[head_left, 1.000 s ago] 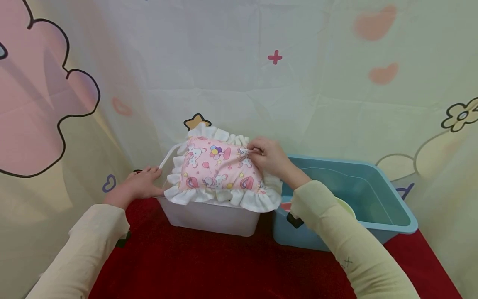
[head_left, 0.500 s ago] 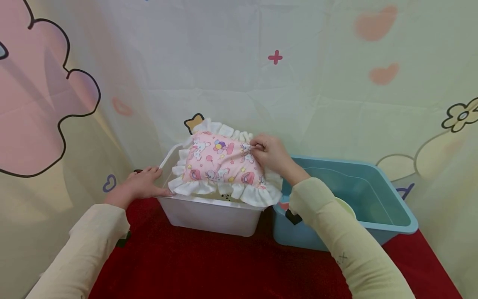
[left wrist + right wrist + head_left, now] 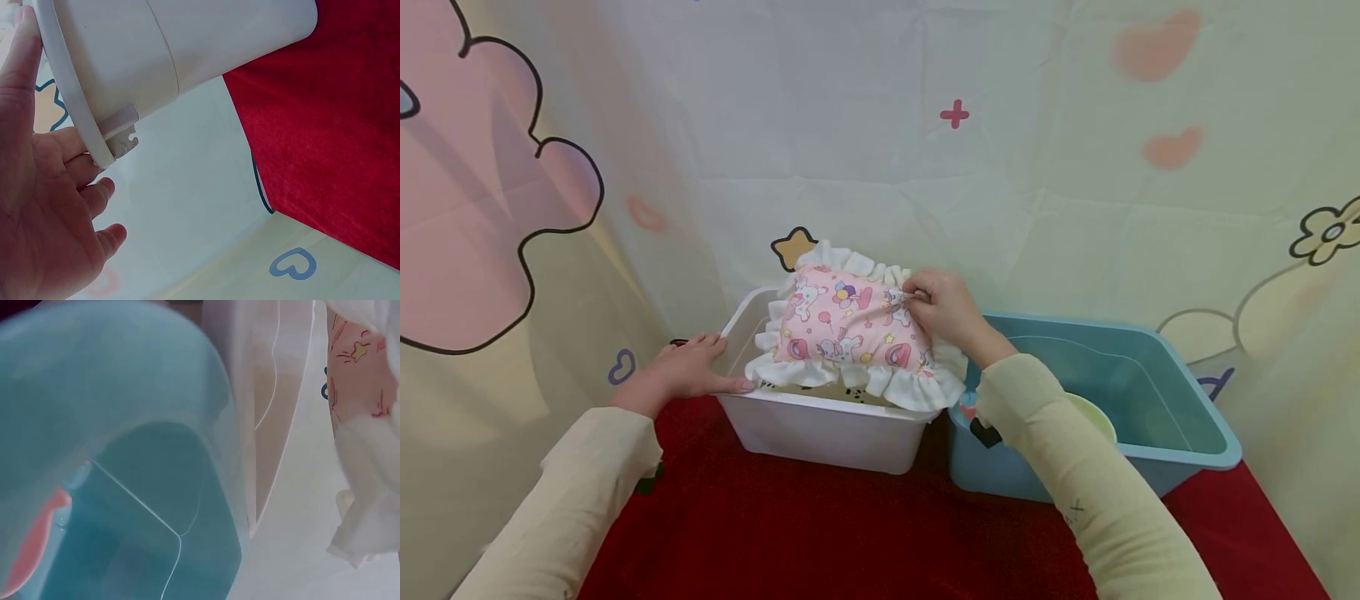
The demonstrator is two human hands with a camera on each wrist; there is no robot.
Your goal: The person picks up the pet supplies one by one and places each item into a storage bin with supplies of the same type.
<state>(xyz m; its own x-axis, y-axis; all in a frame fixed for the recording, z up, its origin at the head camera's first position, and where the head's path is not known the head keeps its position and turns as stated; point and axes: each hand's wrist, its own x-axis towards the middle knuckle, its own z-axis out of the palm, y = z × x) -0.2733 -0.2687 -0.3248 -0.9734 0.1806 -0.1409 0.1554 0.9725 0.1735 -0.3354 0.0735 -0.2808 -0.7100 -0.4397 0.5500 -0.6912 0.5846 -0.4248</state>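
A small pink cartoon-print pillow (image 3: 853, 321) with white ruffled edges hangs tilted over the white plastic bin (image 3: 827, 433). My right hand (image 3: 947, 312) pinches the pillow's fabric near its right edge. Thumb and fingers of my left hand (image 3: 688, 371) grip the left end of the white bin's rim. In the left wrist view my left hand (image 3: 56, 206) has some fingers partly hidden behind that rim. The right wrist view shows the pillow's ruffle (image 3: 375, 481) at its right edge, while the right hand is out of that frame.
Right of the white bin stands a blue plastic bin (image 3: 1180, 454), holding a pale yellow-green round-edged item (image 3: 1090, 417) and something pink (image 3: 967, 404). Both bins stand on red cloth (image 3: 820, 533). Behind hangs a printed curtain (image 3: 1037, 150). Black-spotted contents (image 3: 856, 393) show beneath the pillow.
The right hand has lifted the pillow slightly up and to the right, uncovering more of the white bin's front rim and inside. The left hand has stayed at the rim.
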